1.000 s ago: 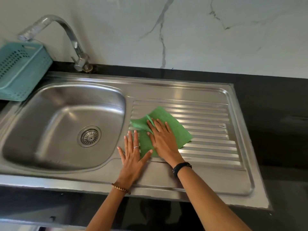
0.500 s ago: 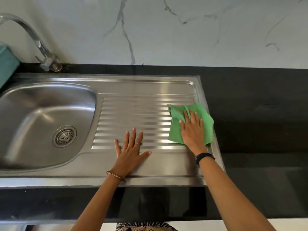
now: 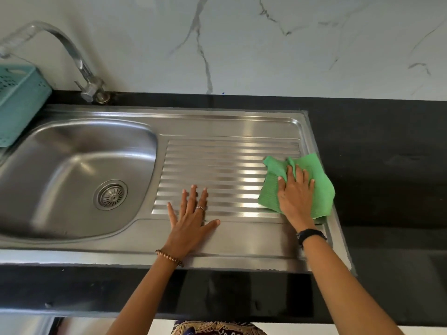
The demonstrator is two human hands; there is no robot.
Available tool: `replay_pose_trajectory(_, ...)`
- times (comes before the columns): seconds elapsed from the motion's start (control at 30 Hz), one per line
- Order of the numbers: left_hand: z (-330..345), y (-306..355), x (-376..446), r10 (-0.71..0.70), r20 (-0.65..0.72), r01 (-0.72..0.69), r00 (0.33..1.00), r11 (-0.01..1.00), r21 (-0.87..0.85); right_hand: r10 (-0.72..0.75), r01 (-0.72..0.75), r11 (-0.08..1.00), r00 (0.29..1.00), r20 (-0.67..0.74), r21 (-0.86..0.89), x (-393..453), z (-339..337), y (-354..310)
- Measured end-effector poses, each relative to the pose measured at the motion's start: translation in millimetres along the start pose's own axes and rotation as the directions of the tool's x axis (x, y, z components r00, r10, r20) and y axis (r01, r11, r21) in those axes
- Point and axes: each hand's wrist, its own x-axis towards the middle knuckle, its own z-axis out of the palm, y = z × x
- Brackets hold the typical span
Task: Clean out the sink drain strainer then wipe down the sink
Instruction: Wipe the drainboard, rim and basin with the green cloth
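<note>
Right hand (image 3: 296,198) pressed flat, fingers spread, on green cloth (image 3: 321,187) at drainboard's (image 3: 217,170) far right edge; left hand (image 3: 191,220) splayed empty nearer the basin (image 3: 60,165) — strainer (image 3: 111,195) and unwiped ribs lying leftward, ribs running left-right.

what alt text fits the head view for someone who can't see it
A person's right hand presses a green cloth on the right end of a steel sink's ribbed drainboard, while the left hand rests flat beside it. The basin's drain strainer sits left.
</note>
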Motion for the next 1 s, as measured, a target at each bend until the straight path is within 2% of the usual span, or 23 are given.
replay_pose_trajectory(0.1, -9, -28, -13, -0.106, -0.021, 0.106, 0.994, 0.994, -0.003, 0.017, -0.017, 1.0, 0.998, -0.053, 0.013, 2, 0, -11)
replay_pose_trajectory(0.2, -13, -43, -23, -0.183, -0.06, 0.177, 0.981, 0.98, -0.091, -0.068, 0.071, 0.996, 0.996, -0.061, 0.055, -1, 6, -42)
replay_pose_trajectory(0.4, -23, -51, -35, -0.211, -0.179, 0.156, 0.961, 0.947, -0.279, -0.343, 0.341, 0.939, 0.937, 0.063, 0.042, -24, 46, -169)
replay_pose_trajectory(0.53, -30, -54, -32, -0.207, -0.19, 0.105, 0.96, 0.891, -0.441, -0.495, 0.486, 0.869, 0.855, 0.159, 0.092, -33, 68, -232)
replay_pose_trajectory(0.63, -32, -57, -32, -0.204, -0.248, 0.051, 0.947, 0.858, -0.511, -0.591, 0.59, 0.804, 0.78, 0.205, 0.075, -37, 77, -248)
replay_pose_trajectory(0.8, -26, -58, -33, -0.196, -0.223, 0.076, 0.955, 0.887, -0.455, -0.724, 0.732, 0.678, 0.652, 0.225, 0.063, -49, 73, -227)
replay_pose_trajectory(0.9, -18, -50, -32, -0.222, -0.16, 0.164, 0.962, 0.935, -0.314, -0.707, 0.703, 0.704, 0.679, 0.199, 0.101, -53, 64, -197)
replay_pose_trajectory(1.0, -8, -26, -27, -0.143, -0.108, 0.126, 0.984, 0.981, -0.149, -0.62, 0.614, 0.784, 0.769, 0.158, 0.089, -46, 51, -151)
